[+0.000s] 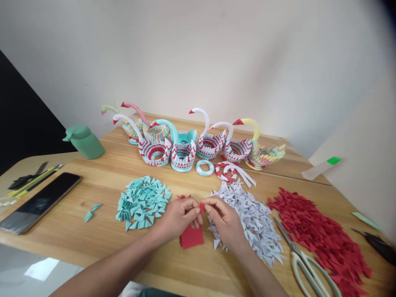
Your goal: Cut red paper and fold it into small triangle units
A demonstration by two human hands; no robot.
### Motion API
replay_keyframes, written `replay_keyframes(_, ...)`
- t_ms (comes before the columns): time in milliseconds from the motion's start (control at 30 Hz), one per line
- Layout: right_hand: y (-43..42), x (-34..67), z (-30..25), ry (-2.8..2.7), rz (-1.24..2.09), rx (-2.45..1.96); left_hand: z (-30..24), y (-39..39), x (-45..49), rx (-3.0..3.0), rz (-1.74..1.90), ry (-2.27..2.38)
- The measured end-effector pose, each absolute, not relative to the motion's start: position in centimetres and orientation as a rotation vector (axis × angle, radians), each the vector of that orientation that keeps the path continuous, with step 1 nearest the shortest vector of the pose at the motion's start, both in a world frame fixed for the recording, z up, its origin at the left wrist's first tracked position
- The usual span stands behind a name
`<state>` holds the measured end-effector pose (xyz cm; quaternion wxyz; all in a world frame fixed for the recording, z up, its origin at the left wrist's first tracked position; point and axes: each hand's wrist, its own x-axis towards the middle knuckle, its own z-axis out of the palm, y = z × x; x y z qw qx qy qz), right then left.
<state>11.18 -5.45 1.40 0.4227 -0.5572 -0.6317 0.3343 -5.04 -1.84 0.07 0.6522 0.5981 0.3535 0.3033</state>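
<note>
My left hand and my right hand meet at the middle of the wooden table. Together they pinch a small red folded paper piece between their fingertips. Just below the hands lies a small stack of red paper sheets. A pile of teal folded paper triangles sits left of my left hand. A pile of white folded triangles lies under and right of my right hand. Further right spreads a pile of red folded triangles.
Several paper swans stand in a row at the back, with paper rings before them. Scissors lie at the front right. A phone, pens and a green dispenser sit at the left.
</note>
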Motion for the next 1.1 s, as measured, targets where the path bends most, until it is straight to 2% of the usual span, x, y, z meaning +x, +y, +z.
replay_keyframes(133,-5.42,11.35,1.39,-1.585,0.844,-1.385,0.32,-2.20,-5.00,1.587,0.775,0.939)
replay_keyframes(633,-5.27,11.08,1.39,-1.461,1.029,-1.345,-0.22,-1.84,-4.95,1.504,0.869,0.850)
replay_keyframes(900,-5.50,10.93,1.11,-1.559,0.946,-1.318,0.25,-2.03,-5.22,1.641,0.910,0.891)
replay_keyframes(1100,-5.57,11.21,1.15,-1.575,0.856,-1.315,-0.51,-1.81,-4.90,1.391,0.884,0.768)
